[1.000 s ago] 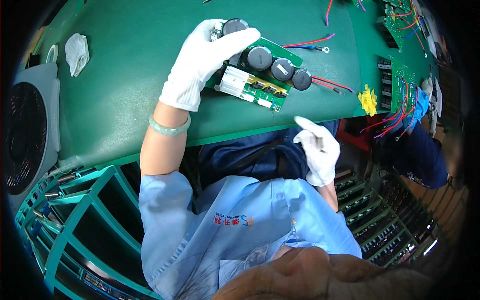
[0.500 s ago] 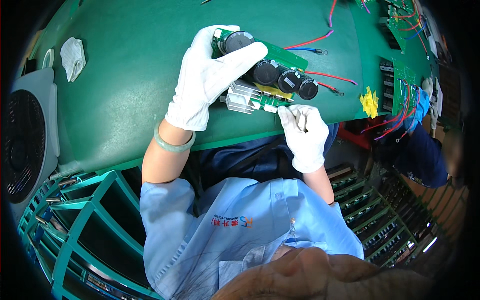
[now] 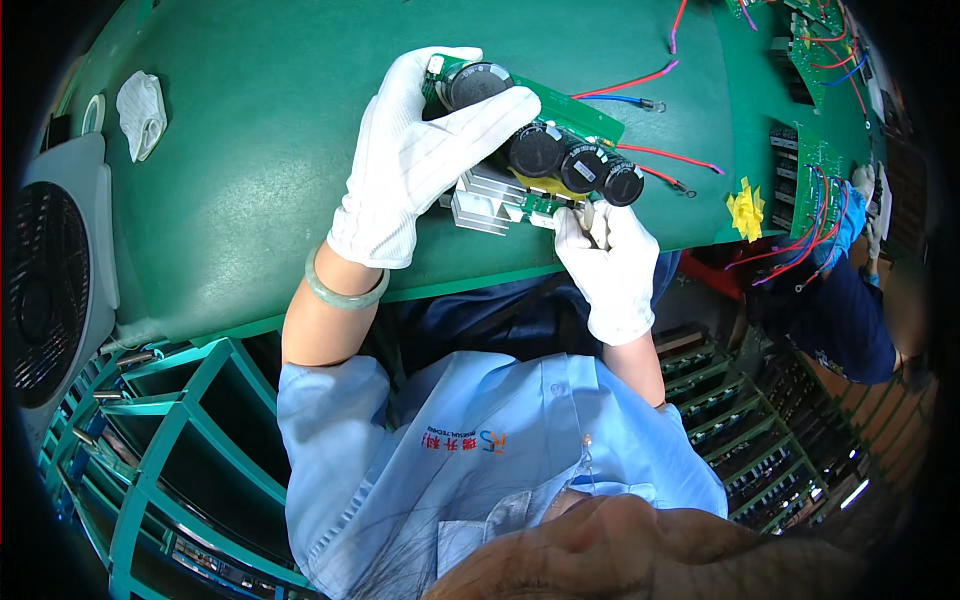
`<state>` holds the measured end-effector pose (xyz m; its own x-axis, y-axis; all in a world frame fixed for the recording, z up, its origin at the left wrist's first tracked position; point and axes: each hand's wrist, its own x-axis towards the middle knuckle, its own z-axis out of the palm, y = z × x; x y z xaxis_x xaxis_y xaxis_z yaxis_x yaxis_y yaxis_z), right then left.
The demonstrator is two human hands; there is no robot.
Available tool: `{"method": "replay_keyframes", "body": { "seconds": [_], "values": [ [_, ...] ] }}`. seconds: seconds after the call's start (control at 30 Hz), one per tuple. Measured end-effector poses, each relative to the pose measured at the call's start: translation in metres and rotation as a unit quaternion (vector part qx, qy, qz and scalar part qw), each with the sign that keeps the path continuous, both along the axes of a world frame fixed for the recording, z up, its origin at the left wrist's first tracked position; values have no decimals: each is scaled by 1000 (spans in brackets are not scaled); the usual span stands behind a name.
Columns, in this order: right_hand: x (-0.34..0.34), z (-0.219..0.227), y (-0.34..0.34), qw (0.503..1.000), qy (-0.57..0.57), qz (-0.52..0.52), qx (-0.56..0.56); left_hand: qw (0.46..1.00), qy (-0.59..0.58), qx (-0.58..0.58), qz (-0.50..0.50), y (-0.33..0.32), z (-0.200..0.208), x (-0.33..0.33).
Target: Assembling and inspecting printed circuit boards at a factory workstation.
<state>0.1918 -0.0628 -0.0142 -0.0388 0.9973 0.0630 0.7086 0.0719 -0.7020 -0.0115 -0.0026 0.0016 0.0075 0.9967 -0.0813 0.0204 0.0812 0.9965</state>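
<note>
Green circuit board (image 3: pixel 568 108), gripped by the left hand (image 3: pixel 408 145) over the green tabletop (image 3: pixel 250 200), is best held steady while its near edge is worked gently by the right hand (image 3: pixel 612 262), whose curled fingers' hold cannot be made out.

Fan (image 3: pixel 45 275) left of circuit board (image 3: pixel 566 108); second board (image 3: pixel 820 152) right.

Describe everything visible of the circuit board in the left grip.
The circuit board is green, with four black cans, a silver, finned, metal-looking block, a yellow patch and red and blue wires trailing right. It slants toward the near right over the green table; contact is unclear. The white-gloved left grip clasps its left end; the right grip is at its near right corner, apparently touching.
</note>
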Motion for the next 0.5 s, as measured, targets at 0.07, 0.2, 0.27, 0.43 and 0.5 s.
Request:
{"method": "replay_keyframes", "body": {
  "seconds": [0.07,0.2,0.27,0.43,0.5],
  "values": [
    [2,-1,1,1000,4,5,-10,1000,-3,18,6,0,-2,-1],
    [1,-1,2,1000,-2,13,-1,1000,-9,15,0,0,-2,-2],
    [3,-2,2,1000,-2,13,0,998,25,60,12,2,-7,-2],
    [5,-3,2,1000,3,15,-5,996,47,69,-6,1,-7,-4],
    [7,-5,2,1000,7,13,-13,998,31,62,-10,1,-6,-4]
  ]
}}
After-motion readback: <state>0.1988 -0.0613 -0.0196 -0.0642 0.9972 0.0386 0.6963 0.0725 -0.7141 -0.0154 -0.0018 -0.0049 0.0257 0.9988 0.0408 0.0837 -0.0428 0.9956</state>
